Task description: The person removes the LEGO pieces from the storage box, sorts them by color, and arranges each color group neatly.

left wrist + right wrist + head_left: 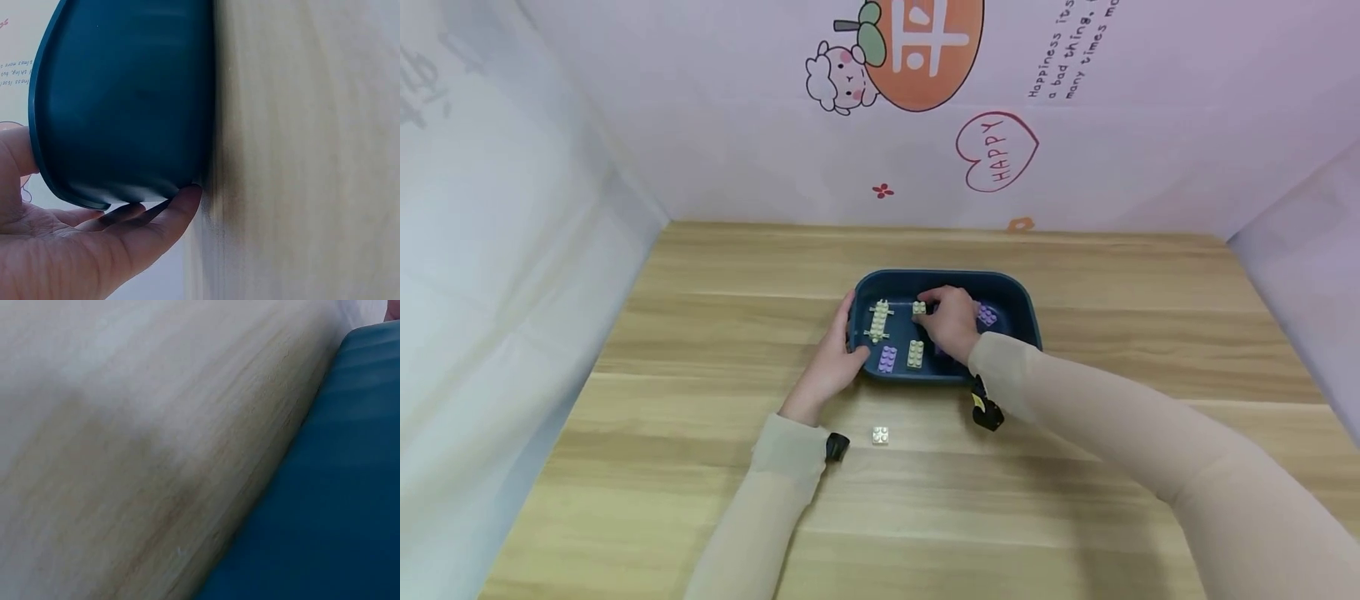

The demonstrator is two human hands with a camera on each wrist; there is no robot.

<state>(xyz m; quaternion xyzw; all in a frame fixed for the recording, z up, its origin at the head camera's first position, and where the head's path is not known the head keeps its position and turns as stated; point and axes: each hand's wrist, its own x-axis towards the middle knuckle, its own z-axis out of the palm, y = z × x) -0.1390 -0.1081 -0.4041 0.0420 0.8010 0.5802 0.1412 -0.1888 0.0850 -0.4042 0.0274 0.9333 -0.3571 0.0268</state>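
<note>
A dark blue tray (940, 272) stands on the wooden table with toy building bricks in it. My left hand (829, 368) grips its left end; in the left wrist view the thumb hooks over the rim while the fingers (165, 225) lie against the outer wall. Inside the tray, my right hand (953, 323) pinches a small cream brick (919, 307) between thumb and fingers. Left of it lie a cream axle-like piece (878, 322), a purple brick (887, 359) and a longer cream brick (915, 354). The right wrist view shows only the tray's outer wall (325, 500) and tabletop.
One small cream brick (880, 435) sits on the table (970, 517) in front of the tray. Another purple brick (987, 314) shows beyond the right hand, whose palm partly covers further purple pieces. A printed white cloth (760, 150) hangs behind the table.
</note>
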